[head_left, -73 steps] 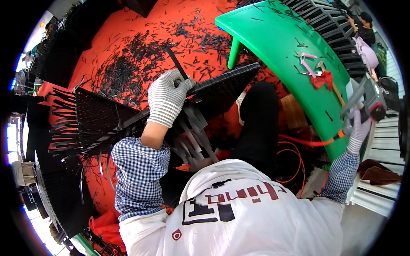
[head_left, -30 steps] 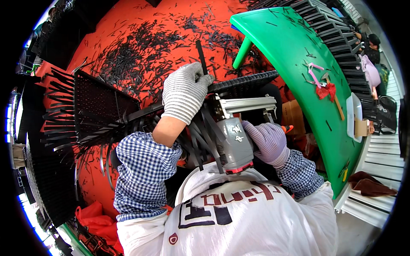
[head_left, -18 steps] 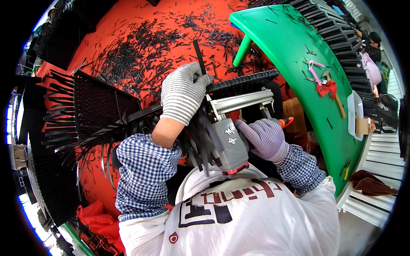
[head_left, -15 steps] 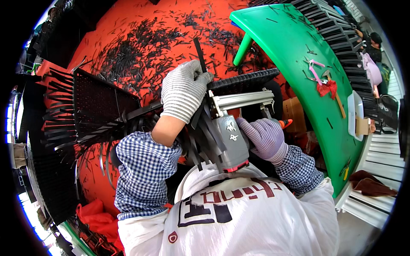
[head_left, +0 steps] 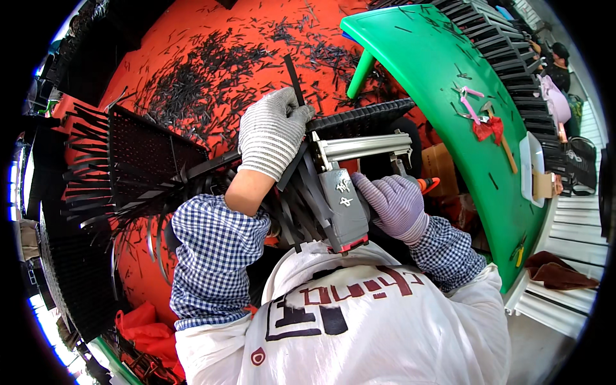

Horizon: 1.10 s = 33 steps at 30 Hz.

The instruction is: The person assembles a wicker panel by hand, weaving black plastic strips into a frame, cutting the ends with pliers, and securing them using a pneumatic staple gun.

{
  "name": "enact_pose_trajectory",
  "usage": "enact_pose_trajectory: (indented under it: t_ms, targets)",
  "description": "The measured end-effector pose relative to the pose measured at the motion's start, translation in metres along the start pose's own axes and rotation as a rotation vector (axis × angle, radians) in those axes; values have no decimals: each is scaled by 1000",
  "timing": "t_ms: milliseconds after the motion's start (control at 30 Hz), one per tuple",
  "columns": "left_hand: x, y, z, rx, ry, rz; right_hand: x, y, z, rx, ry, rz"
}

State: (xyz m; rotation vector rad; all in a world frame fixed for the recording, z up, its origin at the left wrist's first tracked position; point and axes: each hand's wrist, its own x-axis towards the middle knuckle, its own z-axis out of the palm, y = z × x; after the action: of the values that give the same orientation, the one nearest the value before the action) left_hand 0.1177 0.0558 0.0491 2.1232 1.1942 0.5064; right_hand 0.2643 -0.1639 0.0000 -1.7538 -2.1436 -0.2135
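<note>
Left hand (head_left: 272,131), in a grey striped glove, is closed over the black plastic mat (head_left: 192,160) and a bundle of black strips (head_left: 298,205), fingers curled tight, pressing them down near mid-frame. I see my right hand (head_left: 393,204), in a purple-grey glove, wrapped firmly around the grey staple gun (head_left: 343,192), whose metal magazine lies against the mat's edge just beside the left fingers. Beyond them the red floor (head_left: 192,58) is littered with black offcuts. To the right a green table (head_left: 436,70) carries pink scissors (head_left: 470,106).
</note>
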Motion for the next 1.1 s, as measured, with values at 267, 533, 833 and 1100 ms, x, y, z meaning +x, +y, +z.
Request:
enact_pose_trajectory:
  t_ms: [267,533,833,1100]
  targets:
    - [2,-4,1,54,33,37,2,-3,-3,23,-25,29]
    - [0,-1,5,44,38,29,-2,5,-1,52,-33,56]
    - [-4,-4,0,62,73,68,-68,58,-75,12,199,443]
    - [-44,-9,-11,279,151,382,-210,195,-94,-462,-301,1628]
